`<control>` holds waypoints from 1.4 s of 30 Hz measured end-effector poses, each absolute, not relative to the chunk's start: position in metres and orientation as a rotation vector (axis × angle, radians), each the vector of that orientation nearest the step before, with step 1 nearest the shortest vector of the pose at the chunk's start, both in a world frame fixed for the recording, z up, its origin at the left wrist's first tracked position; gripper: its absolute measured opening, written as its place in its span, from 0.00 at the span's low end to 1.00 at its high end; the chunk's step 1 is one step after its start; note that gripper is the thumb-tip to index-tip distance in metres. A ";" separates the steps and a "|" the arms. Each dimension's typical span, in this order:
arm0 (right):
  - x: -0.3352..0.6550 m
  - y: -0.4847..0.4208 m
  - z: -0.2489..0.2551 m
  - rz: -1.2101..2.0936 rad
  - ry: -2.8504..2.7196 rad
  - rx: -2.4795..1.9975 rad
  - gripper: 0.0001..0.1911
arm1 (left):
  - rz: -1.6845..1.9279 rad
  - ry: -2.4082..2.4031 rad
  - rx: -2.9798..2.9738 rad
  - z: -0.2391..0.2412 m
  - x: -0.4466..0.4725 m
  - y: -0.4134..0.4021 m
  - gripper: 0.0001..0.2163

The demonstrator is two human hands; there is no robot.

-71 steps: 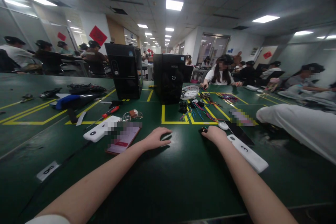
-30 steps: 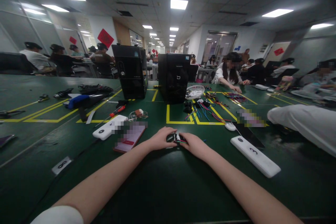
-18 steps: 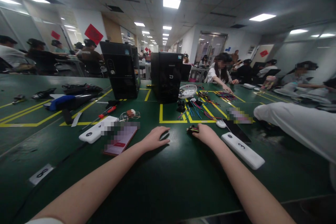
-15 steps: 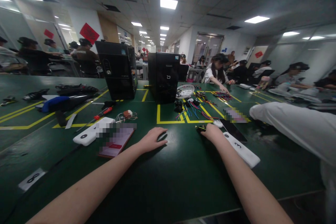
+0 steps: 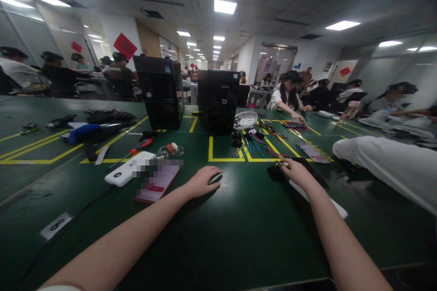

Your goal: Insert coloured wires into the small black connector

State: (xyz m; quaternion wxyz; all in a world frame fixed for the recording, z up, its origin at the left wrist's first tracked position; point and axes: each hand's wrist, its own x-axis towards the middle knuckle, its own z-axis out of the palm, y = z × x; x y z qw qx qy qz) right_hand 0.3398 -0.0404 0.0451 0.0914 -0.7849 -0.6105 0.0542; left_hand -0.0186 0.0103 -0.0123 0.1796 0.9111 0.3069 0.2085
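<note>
My left hand rests low over the green tabletop, thumb and fingers apart with a gap between them. I see nothing held in it. To the right, my right hand has its fingers pinched around a small dark piece with yellowish bits, whose exact kind I cannot make out. A black object lies just under those fingertips. Beneath the right wrist are a white power bank and a flat black slab, both partly covered by the arm.
Two black computer towers stand ahead. Coloured wires and a white basket lie beside them. At left are a phone, another power bank and a red screwdriver. A white sleeve reaches in from the right.
My right hand has shifted right, over the white power bank, and the black object now shows below its fingers. The whole view has drifted slightly; my left hand keeps its place and pose.
</note>
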 end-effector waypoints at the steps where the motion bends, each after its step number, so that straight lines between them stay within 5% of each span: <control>1: 0.337 -0.040 0.045 0.169 -1.814 -2.301 0.18 | 0.590 0.866 2.576 -0.012 -0.019 0.010 0.19; 24: 0.323 -0.036 0.043 -0.195 -2.053 -2.285 0.13 | 0.562 0.850 2.599 -0.009 -0.019 0.010 0.16; 42: 0.334 -0.035 0.037 0.007 -1.845 -2.210 0.14 | 0.581 0.843 2.603 -0.011 -0.020 0.011 0.15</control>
